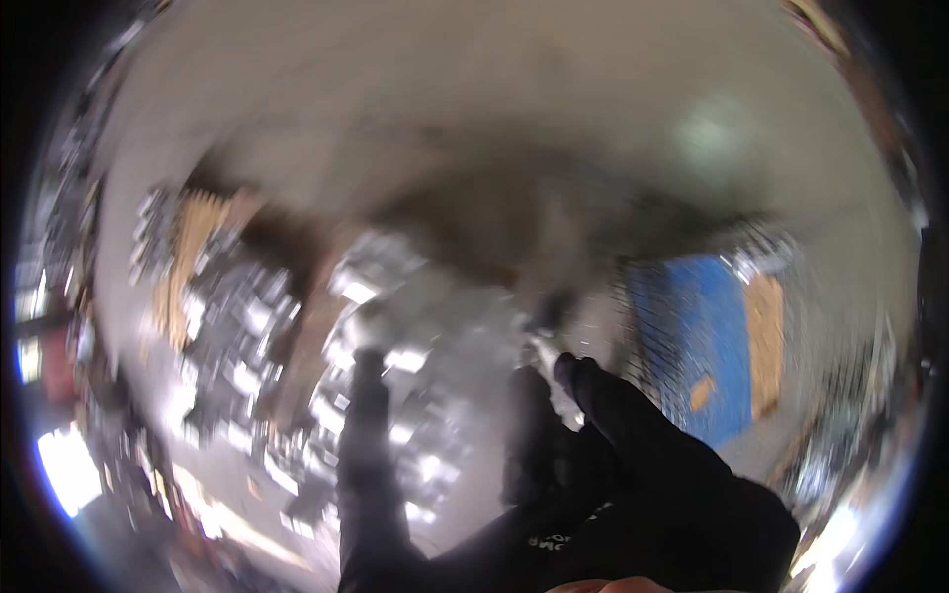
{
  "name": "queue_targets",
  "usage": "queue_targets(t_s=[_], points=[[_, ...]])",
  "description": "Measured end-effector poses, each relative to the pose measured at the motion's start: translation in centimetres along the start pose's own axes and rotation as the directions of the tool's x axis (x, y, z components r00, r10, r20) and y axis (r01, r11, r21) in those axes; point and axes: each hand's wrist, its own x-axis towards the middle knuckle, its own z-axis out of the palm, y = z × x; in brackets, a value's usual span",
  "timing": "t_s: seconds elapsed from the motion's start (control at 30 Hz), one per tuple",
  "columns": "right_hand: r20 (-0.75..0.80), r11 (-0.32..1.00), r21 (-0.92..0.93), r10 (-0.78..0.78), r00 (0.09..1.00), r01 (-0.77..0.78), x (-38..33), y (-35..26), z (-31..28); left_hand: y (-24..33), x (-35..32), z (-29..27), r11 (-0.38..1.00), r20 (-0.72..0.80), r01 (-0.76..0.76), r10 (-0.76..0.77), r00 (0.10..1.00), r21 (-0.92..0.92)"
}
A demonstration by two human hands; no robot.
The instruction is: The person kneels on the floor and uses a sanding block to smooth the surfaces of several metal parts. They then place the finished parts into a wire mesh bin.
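Though blurred by motion: dark-gloved right hand (pixel 633 474) raised, fingers spread wide, holding nothing.
Left hand: unseen.
Nearest: small pale blurred piece (pixel 546 354) just above fingertips, axis unclear.

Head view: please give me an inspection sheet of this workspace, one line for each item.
Surface: grey floor, heavily blurred by motion.
Job's things: small pale object near the right fingertips; kind cannot be told.
Clutter: shiny metal parts in a heap at left; blue panel with tan board at right.
Hands: right hand in a black glove, fingers extended, apparently open; left hand in a dark glove or sleeve, reaching forward, grip cannot be told.
Cables: nothing seen.
Surroundings: bright light patches at the lower left rim; everything smeared.
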Motion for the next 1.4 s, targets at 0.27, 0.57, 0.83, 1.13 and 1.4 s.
queue_targets(t_s=[0.27,0.57,0.83,1.13,1.4], points=[[-0.552,0.749,-0.660,-0.440,0.708,-0.050,-11.2,0.4,-25.4,1.4,-1.1,-1.8,0.932,-0.716,0.018,-0.291,0.635,-0.362],[-0.948,0.986,-0.148,-0.121,0.296,-0.074,-26.1,4.5,-44.4,28.3,-5.1,-5.9,0.955,-0.289,-0.154,0.077,0.954,-0.253],[-0.851,0.880,-0.472,-0.471,0.233,0.055,-22.3,-5.4,-40.9,36.0,8.0,-3.7,0.785,0.241,-0.487,0.594,0.768,-0.382],[-0.692,0.596,-0.517,-0.713,0.109,0.614,-22.5,-35.4,-25.3,36.7,35.2,-12.5,0.846,0.430,-0.530,0.502,0.750,-0.063],[-0.954,0.952,-0.256,-0.276,0.114,0.166,-25.2,-45.6,-15.7,54.4,47.6,-34.8,0.471,-0.099,-0.864,0.865,0.492,-0.175]])
